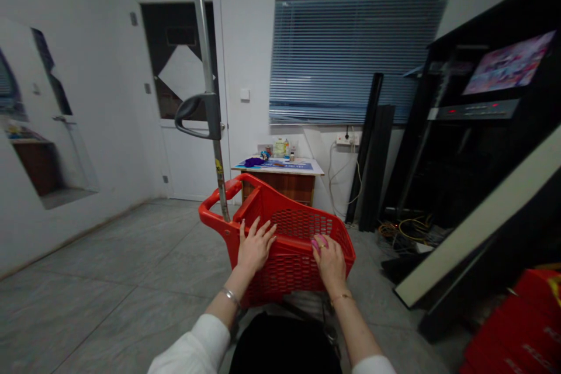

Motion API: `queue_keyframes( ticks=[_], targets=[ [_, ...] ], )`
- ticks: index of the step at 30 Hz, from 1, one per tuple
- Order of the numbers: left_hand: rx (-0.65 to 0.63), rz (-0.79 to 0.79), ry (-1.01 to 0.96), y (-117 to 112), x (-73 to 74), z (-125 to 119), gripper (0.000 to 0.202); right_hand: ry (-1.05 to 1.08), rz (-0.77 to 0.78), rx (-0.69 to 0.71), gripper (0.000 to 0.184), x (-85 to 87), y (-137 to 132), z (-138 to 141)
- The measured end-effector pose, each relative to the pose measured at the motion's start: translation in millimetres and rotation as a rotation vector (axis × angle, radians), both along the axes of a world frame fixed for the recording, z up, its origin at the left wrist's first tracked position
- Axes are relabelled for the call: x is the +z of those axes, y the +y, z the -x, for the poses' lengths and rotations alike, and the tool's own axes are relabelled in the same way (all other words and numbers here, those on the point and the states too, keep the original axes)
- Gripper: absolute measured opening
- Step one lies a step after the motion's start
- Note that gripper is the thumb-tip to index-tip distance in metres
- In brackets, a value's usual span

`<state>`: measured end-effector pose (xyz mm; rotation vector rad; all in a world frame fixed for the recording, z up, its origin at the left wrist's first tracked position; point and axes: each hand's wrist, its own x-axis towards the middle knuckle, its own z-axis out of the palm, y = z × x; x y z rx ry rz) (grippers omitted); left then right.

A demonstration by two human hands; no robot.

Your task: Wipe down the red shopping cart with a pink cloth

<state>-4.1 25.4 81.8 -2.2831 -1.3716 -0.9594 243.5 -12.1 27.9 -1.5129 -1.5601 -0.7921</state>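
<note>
A red plastic shopping cart [280, 236] with slotted sides stands right in front of me, side-on. My left hand [255, 245] rests on its near rim, fingers spread and holding nothing. Further right along the same rim, my right hand [331, 260] is closed around a small pink item [319, 242], which looks soft; most of it is hidden under the fingers. A metal pole [201, 29] rises at the cart's handle end, with a grey loop grip [197, 115] on it.
A small desk [280, 167] with bottles and a purple cloth stands behind the cart. Dark panels [374, 169] and a long pale board [464, 234] lean on the right, near a rack with a screen [508, 64]. Red boxes [517, 327] sit at lower right; cables [407, 228] lie on the floor.
</note>
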Motion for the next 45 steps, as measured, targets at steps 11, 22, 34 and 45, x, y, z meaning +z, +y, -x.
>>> queue_keyframes(
  ticks=[11, 22, 34, 45],
  targets=[
    [0.003, 0.024, -0.013, 1, -0.3, -5, 0.037, 0.091, -0.033, -0.073, 0.032, -4.8, 5, 9],
    [-0.001, 0.009, 0.002, 0, -0.4, -1, 0.038, 0.056, 0.052, 0.08, 0.03, 6.6, 4, 27],
    [-0.006, -0.015, -0.021, 4, -6.2, -5, 0.037, 0.13, -0.075, -0.122, 0.039, -18.3, -3, -37],
    [-0.012, -0.009, 0.008, 0, -1.3, 0, 0.038, 0.075, 0.013, 0.135, 0.032, 11.0, 10, 57]
  ],
)
